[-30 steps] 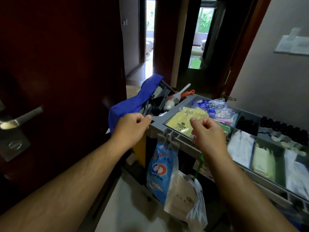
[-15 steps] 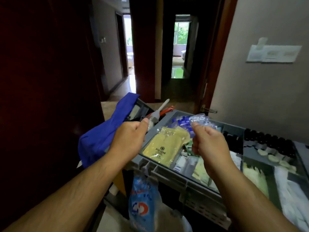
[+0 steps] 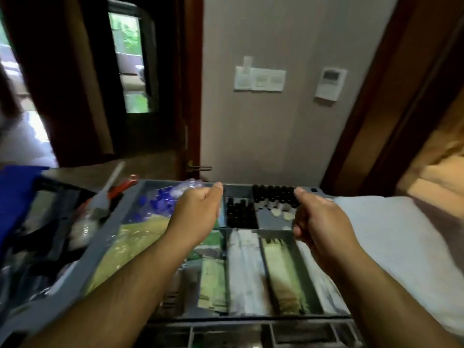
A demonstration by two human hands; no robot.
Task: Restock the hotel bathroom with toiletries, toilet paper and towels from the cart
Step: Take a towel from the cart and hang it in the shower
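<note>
The cart's grey tray (image 3: 82, 270) holds a yellow packet (image 3: 135, 239) at its left, dark bottles (image 3: 273, 194) in the far compartments and pale sachets (image 3: 246, 270) nearer. White towels (image 3: 391, 242) lie just beside it on the right.

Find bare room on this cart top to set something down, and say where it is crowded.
Bare grey floor shows in the back compartment, bordered by the dark bottles, pale soaps and the right hand. The folded white towels offer a flat top. The sachet rows and yellow packets are packed.

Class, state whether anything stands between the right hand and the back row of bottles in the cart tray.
Nothing visible does: the right hand hangs beside the bottles, its thumb near the row's right end.
</note>
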